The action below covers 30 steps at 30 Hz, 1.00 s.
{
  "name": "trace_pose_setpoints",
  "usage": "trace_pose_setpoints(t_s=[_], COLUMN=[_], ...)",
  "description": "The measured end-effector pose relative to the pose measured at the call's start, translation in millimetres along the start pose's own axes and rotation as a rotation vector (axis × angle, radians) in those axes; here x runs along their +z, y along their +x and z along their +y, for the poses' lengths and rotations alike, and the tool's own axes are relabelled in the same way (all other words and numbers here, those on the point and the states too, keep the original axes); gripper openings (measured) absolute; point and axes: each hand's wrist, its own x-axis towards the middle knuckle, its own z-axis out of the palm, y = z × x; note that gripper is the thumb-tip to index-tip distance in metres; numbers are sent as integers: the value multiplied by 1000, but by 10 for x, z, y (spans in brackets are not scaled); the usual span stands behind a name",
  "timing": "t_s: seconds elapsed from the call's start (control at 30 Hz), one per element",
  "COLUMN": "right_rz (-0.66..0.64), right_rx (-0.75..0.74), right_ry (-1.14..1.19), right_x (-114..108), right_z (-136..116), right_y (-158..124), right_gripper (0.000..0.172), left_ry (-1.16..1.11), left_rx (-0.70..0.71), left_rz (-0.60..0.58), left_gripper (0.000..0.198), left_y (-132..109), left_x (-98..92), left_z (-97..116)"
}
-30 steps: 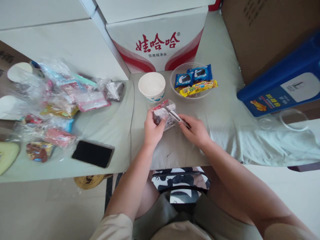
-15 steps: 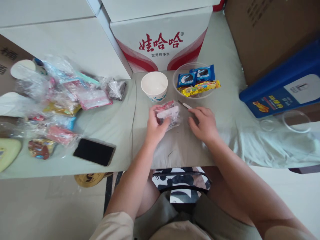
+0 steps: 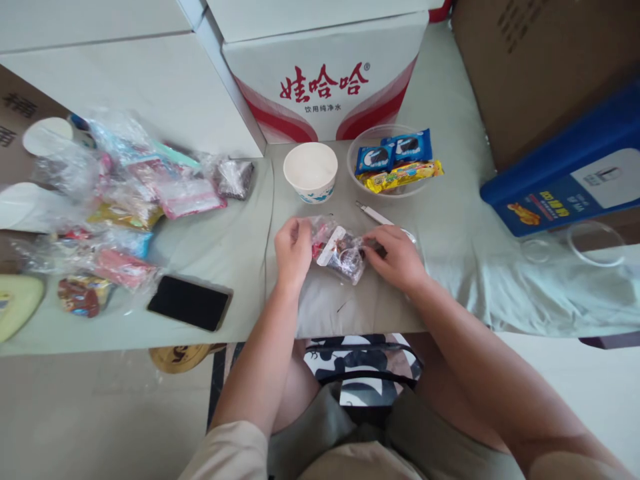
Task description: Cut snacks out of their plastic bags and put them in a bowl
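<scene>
Between my hands is a clear plastic packet (image 3: 345,257) with dark and red contents and a white label strip. My left hand (image 3: 294,253) pinches its left end with curled fingers. The fingertips of my right hand (image 3: 395,255) are closed on the packet's right edge. Just beyond the right hand lies a slim white utility knife (image 3: 374,213), its tip pointing up-left. A white paper cup (image 3: 311,172) stands upright behind the packet. Beside it, a clear round bowl (image 3: 356,179) holds blue snack packs (image 3: 393,150) and a yellow one (image 3: 403,176).
Crumpled plastic-wrapped packets (image 3: 145,187) are heaped on the left, with a black phone (image 3: 190,303) in front. A white-and-red carton (image 3: 325,87) stands at the back. On the right are a blue box (image 3: 560,173) and a clear round lid (image 3: 595,243).
My right hand has let go of the utility knife, which now lies on the cloth, and has taken the packet's right edge. The packet has come slightly lower; my left hand has shifted left.
</scene>
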Motion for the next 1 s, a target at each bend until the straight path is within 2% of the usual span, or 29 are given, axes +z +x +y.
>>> trace_pose_setpoints(t_s=[0.07,0.13,0.2,0.33,0.43,0.6,1.0], right_rz=[60,132,199,278,242,91,84], right_rx=[40,74,81,29,13,39,25], right_ry=[-26,-46,-60,-34,5,16,-6], right_x=[-24,-48,-67,-97,-122,-138,-101], right_z=[15,32,43,10,-52,-91,-38], right_y=[0,-1,-1,0,0,-8,-26], right_gripper=[12,15,18,21,16,15,14], left_ry=[-3,-2,-4,-25,-25,-5,80], left_rx=[20,44,68,104,143,134,113], left_rz=[52,56,7,-163,-226,-234,-257], left_gripper=[24,20,21,34,36,21,10], left_y=[7,8,4,-16,-21,-12,-11], left_x=[-7,-12,-17,-18,-4,35,51], left_z=[22,44,64,74,44,-29,-70])
